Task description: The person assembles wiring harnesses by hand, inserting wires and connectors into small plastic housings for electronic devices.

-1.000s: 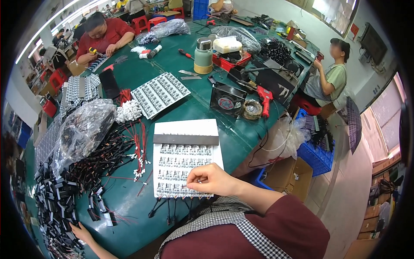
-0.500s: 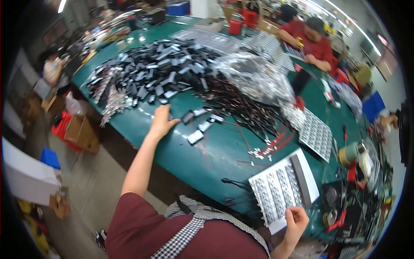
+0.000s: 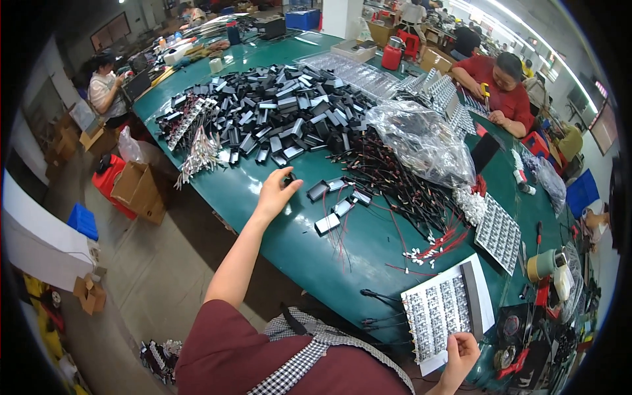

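My left hand [image 3: 273,197] is over the green table, between the heap of black plastic cases [image 3: 283,112] and a small group of open cases. Its thumb and fingers close round a small black case [image 3: 289,177], mostly hidden by them. Just to the right lie several set-apart cases [image 3: 327,224], with thin red wires among them. My right hand [image 3: 463,355] is at the lower edge of a white sheet bearing rows of small electronic modules [image 3: 434,316]. Its fingers are curled together; what they hold, if anything, cannot be made out.
Beyond the cases lie a bundle of black and red cables [image 3: 401,174] and a clear plastic bag [image 3: 421,138]. White connectors [image 3: 428,253] and another module panel [image 3: 498,234] are on the right, near tools and a tape roll [image 3: 541,266]. A co-worker in red [image 3: 503,85] sits across the table.
The view has shifted, so the table sits lower and farther right in it. My left hand has moved a little away from the heap's edge toward the set-apart cases. My right hand stays by the sheet.
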`<control>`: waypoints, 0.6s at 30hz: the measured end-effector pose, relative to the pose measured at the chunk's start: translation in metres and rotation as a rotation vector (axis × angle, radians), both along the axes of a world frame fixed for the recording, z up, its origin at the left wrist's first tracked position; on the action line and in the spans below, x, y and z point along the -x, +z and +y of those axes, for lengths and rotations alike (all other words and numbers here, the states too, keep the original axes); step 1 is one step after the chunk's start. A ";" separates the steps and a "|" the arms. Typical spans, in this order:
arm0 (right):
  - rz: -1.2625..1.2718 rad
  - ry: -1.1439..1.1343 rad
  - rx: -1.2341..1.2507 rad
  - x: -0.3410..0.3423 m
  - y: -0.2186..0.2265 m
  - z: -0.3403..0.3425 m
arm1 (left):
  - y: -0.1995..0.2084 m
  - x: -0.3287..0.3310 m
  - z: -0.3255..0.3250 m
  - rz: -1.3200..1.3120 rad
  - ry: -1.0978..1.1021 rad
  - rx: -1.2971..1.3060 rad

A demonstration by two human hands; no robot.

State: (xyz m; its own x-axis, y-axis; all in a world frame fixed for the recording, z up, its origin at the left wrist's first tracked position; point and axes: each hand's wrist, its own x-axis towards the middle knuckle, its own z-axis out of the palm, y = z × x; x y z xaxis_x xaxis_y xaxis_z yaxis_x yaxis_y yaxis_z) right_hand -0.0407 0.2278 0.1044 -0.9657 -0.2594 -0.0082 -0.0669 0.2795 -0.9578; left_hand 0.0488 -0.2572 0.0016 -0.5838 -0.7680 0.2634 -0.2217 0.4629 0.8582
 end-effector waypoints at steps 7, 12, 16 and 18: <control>0.014 -0.021 0.010 0.010 0.008 -0.011 | 0.063 0.018 0.066 0.352 -0.446 -0.599; 0.050 0.036 0.039 0.005 0.032 -0.037 | 0.096 0.028 0.144 0.355 -0.914 -0.610; 0.097 0.030 0.048 0.001 0.033 -0.032 | 0.095 0.039 0.188 0.473 -0.987 -0.950; 0.091 0.008 0.049 -0.001 0.031 -0.031 | 0.092 0.035 0.200 0.488 -0.978 -1.007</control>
